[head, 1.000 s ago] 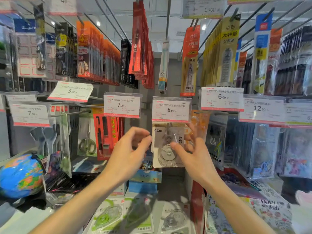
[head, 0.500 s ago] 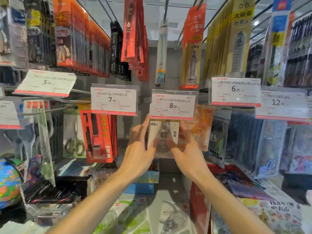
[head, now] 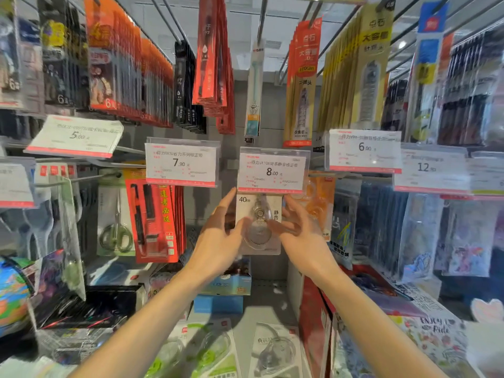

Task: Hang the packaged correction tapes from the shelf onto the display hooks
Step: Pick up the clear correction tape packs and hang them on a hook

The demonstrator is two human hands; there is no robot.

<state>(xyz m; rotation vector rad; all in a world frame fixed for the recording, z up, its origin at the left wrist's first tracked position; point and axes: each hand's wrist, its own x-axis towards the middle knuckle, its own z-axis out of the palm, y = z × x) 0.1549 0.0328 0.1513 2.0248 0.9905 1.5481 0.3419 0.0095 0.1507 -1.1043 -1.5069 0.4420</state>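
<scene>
A packaged correction tape (head: 259,227), a white card marked 40m with a clear dispenser, hangs straight down on the hook under the 8.00 price tag (head: 272,171). My left hand (head: 218,238) is at its left edge, fingers straight up beside the card and thumb laid across its lower front, pinching it. To the card's right, my right hand (head: 300,233) is blurred, with fingers spread and loose and the thumb tip near the card. More packaged correction tapes lie flat on the shelf below, green ones (head: 207,353) and a clear one (head: 275,350).
Price tags 7.90 (head: 181,162) and 6.00 (head: 364,148) flank the hook. Red pen packs (head: 152,222) and scissors (head: 116,236) hang to the left, orange packs (head: 319,203) to the right. Long packs hang overhead. A globe (head: 11,293) sits far left, and blue boxes (head: 218,304) stand on the shelf.
The package has gone from held in front of the hook to hanging under the 8.00 tag. My right hand's fingers have spread away from it; the view has moved closer.
</scene>
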